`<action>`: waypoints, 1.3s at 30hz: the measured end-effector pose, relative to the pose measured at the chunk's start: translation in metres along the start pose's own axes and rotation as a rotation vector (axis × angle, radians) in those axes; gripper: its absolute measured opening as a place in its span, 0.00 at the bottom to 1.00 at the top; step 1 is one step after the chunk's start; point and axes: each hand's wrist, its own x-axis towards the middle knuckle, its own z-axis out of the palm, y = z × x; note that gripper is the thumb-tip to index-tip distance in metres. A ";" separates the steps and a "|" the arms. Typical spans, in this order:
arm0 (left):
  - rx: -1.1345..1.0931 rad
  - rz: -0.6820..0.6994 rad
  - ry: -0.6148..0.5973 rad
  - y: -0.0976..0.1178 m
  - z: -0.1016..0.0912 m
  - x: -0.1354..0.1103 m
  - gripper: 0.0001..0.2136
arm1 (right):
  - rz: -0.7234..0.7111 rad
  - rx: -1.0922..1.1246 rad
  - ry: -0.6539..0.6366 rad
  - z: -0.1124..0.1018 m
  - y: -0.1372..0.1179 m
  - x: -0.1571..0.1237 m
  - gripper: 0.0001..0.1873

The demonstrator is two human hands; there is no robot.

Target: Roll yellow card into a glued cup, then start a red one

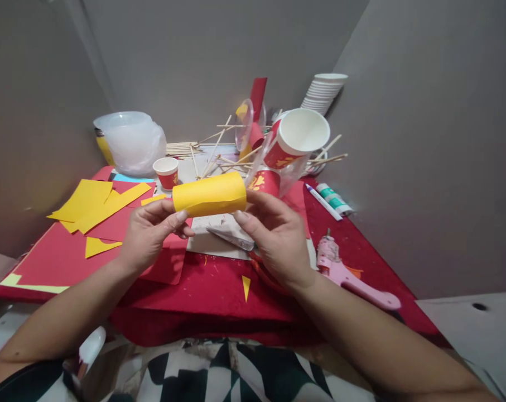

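A roll of yellow paper point(210, 193) lies level between both hands above the red table. My left hand point(151, 233) pinches its left end with thumb and fingers. My right hand point(275, 234) grips its right end, fingers curled round it. Under the hands lie a white sheet point(211, 240) and a pair of scissors point(231, 237).
Yellow paper pieces point(97, 204) lie at the left on red sheets point(68, 257). A pink glue gun point(345, 271) and a glue tube point(335, 199) lie at the right. Behind stand a small red cup point(166, 172), a large paper cup point(297, 139), wooden sticks point(211, 153), stacked white cups point(324, 92) and a plastic bag point(129, 139).
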 end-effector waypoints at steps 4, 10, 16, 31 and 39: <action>0.051 0.008 -0.021 0.003 0.004 -0.003 0.05 | 0.118 0.124 -0.082 0.000 -0.001 0.006 0.12; 0.052 -0.078 -0.028 0.006 0.004 -0.002 0.08 | 0.301 0.138 -0.142 -0.005 -0.007 0.012 0.13; 0.005 -0.217 -0.037 0.008 0.004 0.000 0.14 | 0.310 0.164 -0.148 -0.003 -0.009 0.013 0.16; -0.049 -0.279 -0.044 0.009 0.006 0.002 0.14 | 0.385 0.218 -0.232 -0.002 -0.005 0.012 0.17; 0.042 -0.232 -0.088 0.001 0.004 -0.004 0.11 | 0.491 0.165 -0.227 -0.002 0.000 0.010 0.17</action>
